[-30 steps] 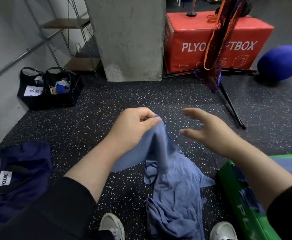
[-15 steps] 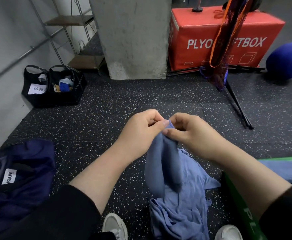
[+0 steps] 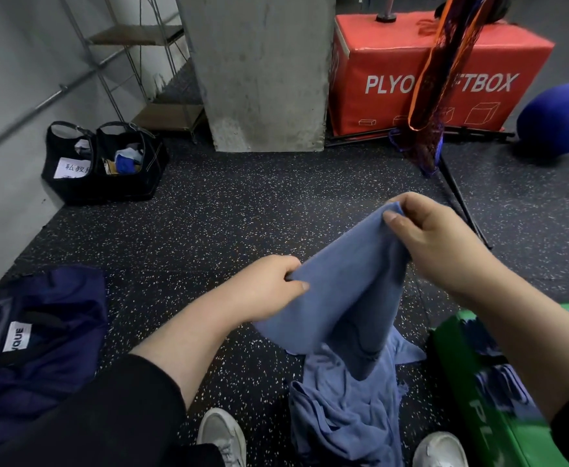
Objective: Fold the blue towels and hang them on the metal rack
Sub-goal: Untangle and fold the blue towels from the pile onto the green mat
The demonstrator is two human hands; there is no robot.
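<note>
A blue towel (image 3: 350, 291) hangs stretched between my two hands above the dark speckled floor. My left hand (image 3: 269, 288) pinches its lower left edge. My right hand (image 3: 434, 237) grips the upper corner, higher and further right. Under the held towel, a crumpled heap of blue towels (image 3: 343, 409) lies on the floor between my shoes. A metal rack (image 3: 135, 62) with wooden shelves stands at the back left against the wall, well away from both hands.
A concrete pillar (image 3: 259, 69) rises ahead, with a red plyo box (image 3: 438, 75) to its right and a blue ball (image 3: 556, 116) beyond. A net hangs on a black stand (image 3: 438, 79). Black baskets (image 3: 104, 163) sit left, a navy bag (image 3: 40, 338) near left, a green pad (image 3: 492, 399) right.
My hands were together at one towel corner; they have drawn apart, the right one up and right, the left one down, spreading the towel's edge between them.
</note>
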